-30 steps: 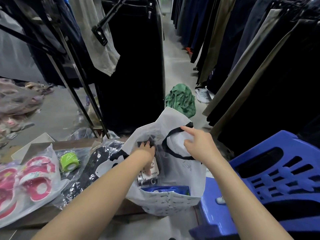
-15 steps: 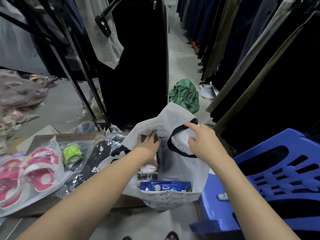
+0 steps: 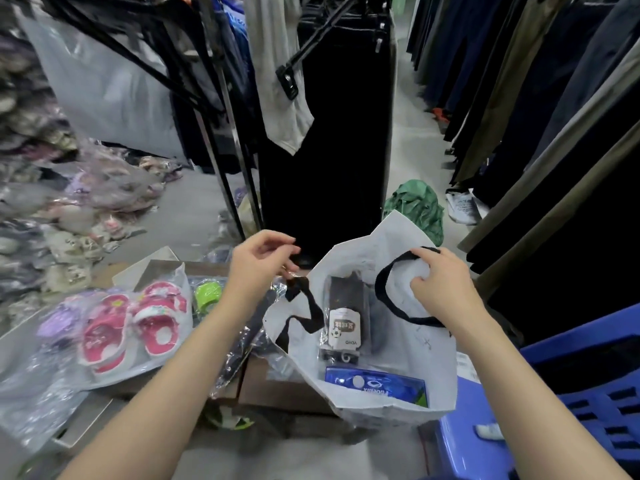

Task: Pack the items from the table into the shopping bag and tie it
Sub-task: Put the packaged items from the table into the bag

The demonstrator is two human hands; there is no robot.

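White shopping bag (image 3: 433, 351) stands open at about 5 o'clock in the head view, its near edge against the brown worktop (image 3: 277, 389) and its 3 o'clock side by a blue plastic stool (image 3: 588, 393). Right hand (image 3: 440, 289) is at the bag's 1 o'clock rim, fingers curled over the top of the black right handle (image 3: 381, 296), thumb pressed into the white fabric, so it grips bag and handle together. Left hand (image 3: 258, 268) hangs at the bag's 10 o'clock corner, fingers loosely curled, thumb and fingertips close. The black left handle (image 3: 311, 306) ends just under those fingers; cannot tell if it pinches the strap or holds nothing. Inside the bag: a pack of dark socks (image 3: 344, 317) with a card label, upright toward 12 o'clock, and a blue box (image 3: 375, 384) lying flat at the bag's 6 o'clock edge. On the worktop at 9 o'clock of the bag: a dark garment in clear plastic (image 3: 242, 348) touching the bag, a green tape roll (image 3: 207, 294) beyond it, under the left forearm line, and pink kids' shoes in a clear packet (image 3: 138, 320) further toward 9 o'clock. On the floor at 12 o'clock, a green bundle (image 3: 415, 206) sits behind the bag. A white shoe (image 3: 460, 206) lies just beside it at 3 o'clock. Black trousers (image 3: 329, 133) hang on a rack above.
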